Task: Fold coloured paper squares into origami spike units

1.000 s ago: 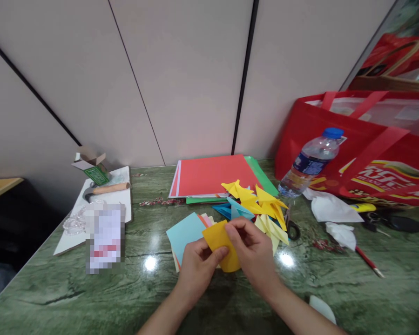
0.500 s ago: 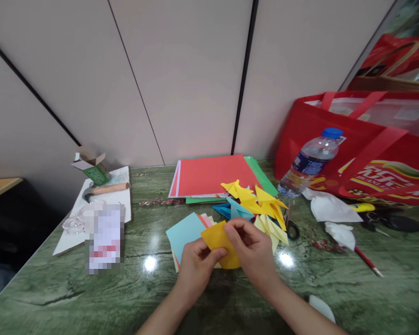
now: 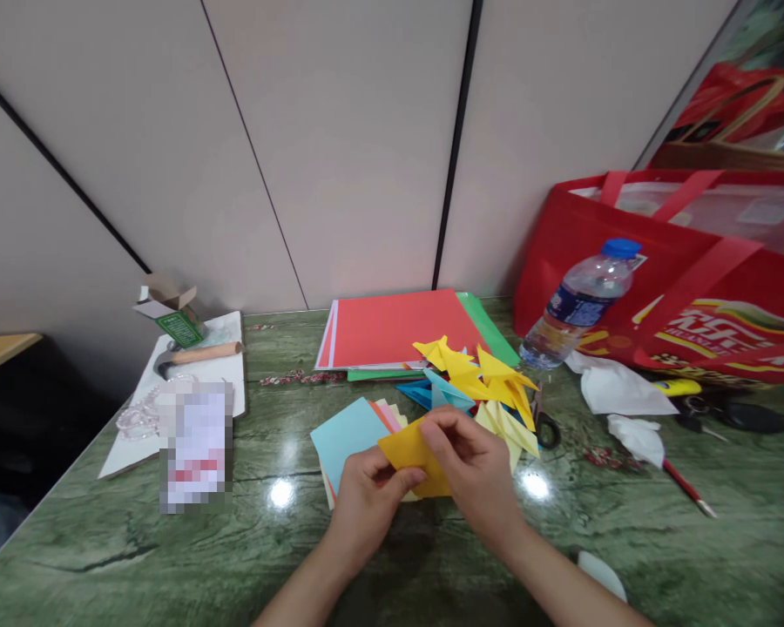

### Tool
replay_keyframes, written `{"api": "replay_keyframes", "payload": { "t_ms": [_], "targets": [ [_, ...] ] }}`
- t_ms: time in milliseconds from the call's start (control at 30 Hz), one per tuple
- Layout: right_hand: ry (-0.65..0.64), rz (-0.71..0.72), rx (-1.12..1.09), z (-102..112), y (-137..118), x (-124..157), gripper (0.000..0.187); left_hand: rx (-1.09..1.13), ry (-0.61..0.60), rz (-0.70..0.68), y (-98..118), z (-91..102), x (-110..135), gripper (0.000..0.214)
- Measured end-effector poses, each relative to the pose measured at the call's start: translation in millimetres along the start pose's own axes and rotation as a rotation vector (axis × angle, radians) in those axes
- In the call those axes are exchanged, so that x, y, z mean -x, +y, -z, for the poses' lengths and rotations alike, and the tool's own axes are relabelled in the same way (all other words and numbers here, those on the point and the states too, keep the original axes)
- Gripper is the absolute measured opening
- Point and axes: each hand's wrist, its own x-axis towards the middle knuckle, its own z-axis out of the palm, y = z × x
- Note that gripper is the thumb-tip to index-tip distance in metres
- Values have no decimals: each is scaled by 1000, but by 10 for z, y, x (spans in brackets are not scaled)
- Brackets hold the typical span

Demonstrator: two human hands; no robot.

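Note:
A yellow sheet of origami paper (image 3: 410, 448) is held between both my hands above the table. My left hand (image 3: 369, 496) pinches its lower left part, thumb on the near face. At its upper right edge, my right hand (image 3: 474, 470) grips the paper with curled fingers; the fingertips there are partly hidden. Just behind the hands lie folded yellow paper pieces (image 3: 487, 374), a blue folded piece (image 3: 445, 394) and a pale yellow folded one (image 3: 506, 428). A stack of small square coloured papers (image 3: 346, 440), light blue on top, is beside my left hand.
Large red sheets (image 3: 405, 326) lie by the wall. At right are scissors (image 3: 547, 428), a water bottle (image 3: 578, 305), a red shopping bag (image 3: 692, 279), crumpled tissue (image 3: 627, 387) and a red pen (image 3: 689, 488). On the left, a wooden-handled sickle (image 3: 202, 353) and small box (image 3: 181, 324) rest on a white board (image 3: 235, 387).
The yellow paper has shifted slightly in my hands, and its lower edge sits a little higher now. Both hands stay nearly in place, and the other things have not moved.

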Motion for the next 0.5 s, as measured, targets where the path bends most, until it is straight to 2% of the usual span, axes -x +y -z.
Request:
{"api": "replay_keyframes", "payload": {
  "t_ms": [233, 400, 500],
  "targets": [
    [3, -50, 40, 6, 11, -17, 17, 3, -2, -39, -24, 15, 14, 11],
    [-25, -48, 108, 0, 57, -30, 19, 130, 17, 25, -60, 44, 10, 18],
    [-51, -58, 87, 0, 74, -30, 12, 197, 11, 63, -64, 54, 5, 21]
  ]
}}
